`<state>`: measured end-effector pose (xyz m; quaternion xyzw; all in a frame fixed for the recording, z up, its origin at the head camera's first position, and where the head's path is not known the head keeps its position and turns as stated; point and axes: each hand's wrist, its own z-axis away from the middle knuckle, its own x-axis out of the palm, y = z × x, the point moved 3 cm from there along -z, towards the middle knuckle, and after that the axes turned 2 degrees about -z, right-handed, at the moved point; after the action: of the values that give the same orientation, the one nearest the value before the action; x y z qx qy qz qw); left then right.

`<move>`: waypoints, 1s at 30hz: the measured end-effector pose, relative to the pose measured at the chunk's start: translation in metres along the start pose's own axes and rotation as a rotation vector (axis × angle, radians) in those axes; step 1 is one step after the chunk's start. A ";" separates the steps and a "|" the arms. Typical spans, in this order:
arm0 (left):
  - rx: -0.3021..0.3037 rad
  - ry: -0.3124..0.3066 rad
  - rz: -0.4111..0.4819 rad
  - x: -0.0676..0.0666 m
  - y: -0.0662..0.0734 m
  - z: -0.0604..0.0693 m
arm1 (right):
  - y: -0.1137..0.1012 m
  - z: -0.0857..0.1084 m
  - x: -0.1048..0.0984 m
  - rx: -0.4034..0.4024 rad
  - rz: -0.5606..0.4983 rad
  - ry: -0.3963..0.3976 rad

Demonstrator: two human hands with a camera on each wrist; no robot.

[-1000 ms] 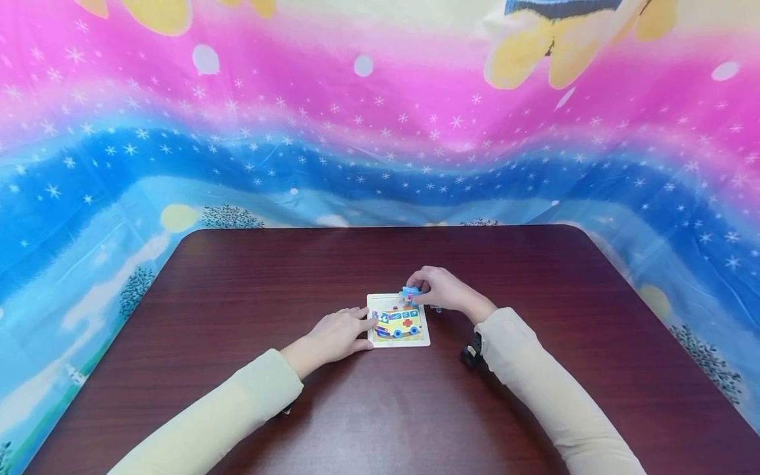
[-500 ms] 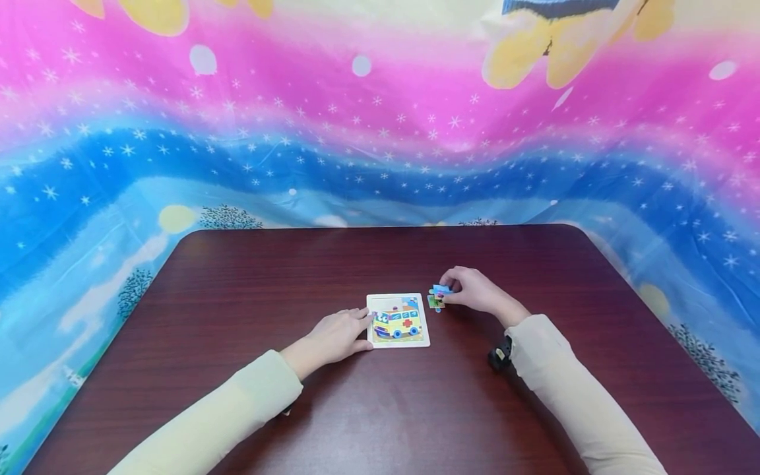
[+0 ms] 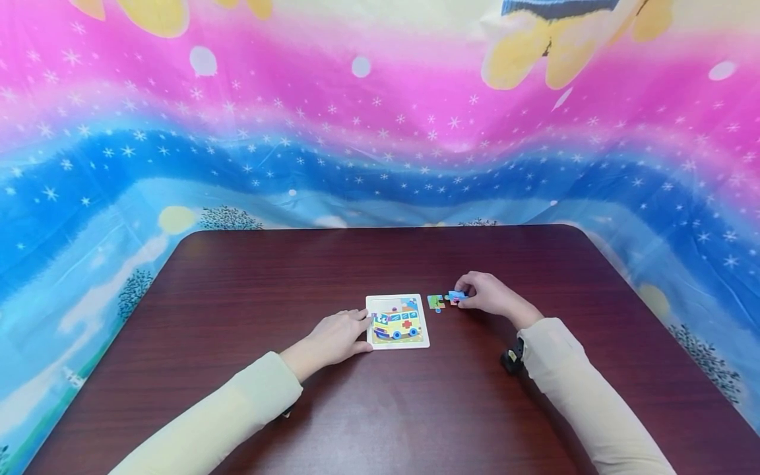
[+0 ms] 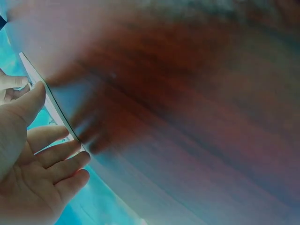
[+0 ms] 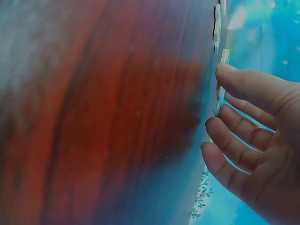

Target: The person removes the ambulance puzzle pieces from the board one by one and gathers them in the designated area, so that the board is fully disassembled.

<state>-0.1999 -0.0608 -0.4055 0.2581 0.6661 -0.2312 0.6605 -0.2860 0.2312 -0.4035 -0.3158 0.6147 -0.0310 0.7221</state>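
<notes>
On the dark reddish-brown wood-grain desk (image 3: 380, 409), the left hand (image 3: 332, 335), fingers extended, touches the white square puzzle tray (image 3: 404, 345) at nine o'clock. Near the tray's two o'clock, the right hand (image 3: 493, 295) pinches a blue-and-pink jigsaw piece (image 3: 456, 297), just beyond a flat green jigsaw piece (image 3: 436, 301). Both look light and stiff, best taken by opposite edges. The right wrist view shows their thickness; the head view, their printed faces.
</notes>
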 end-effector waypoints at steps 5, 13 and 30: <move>0.002 0.002 0.006 0.000 0.000 0.000 | 0.001 0.001 -0.001 0.006 -0.001 -0.014; -0.001 -0.003 0.007 -0.002 0.000 0.001 | 0.000 0.003 -0.001 0.008 0.006 -0.032; 0.011 0.003 -0.012 0.001 0.001 0.000 | 0.002 0.003 0.000 0.027 0.010 -0.049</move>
<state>-0.1990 -0.0601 -0.4060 0.2580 0.6673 -0.2383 0.6568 -0.2840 0.2335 -0.4042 -0.3036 0.5978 -0.0280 0.7414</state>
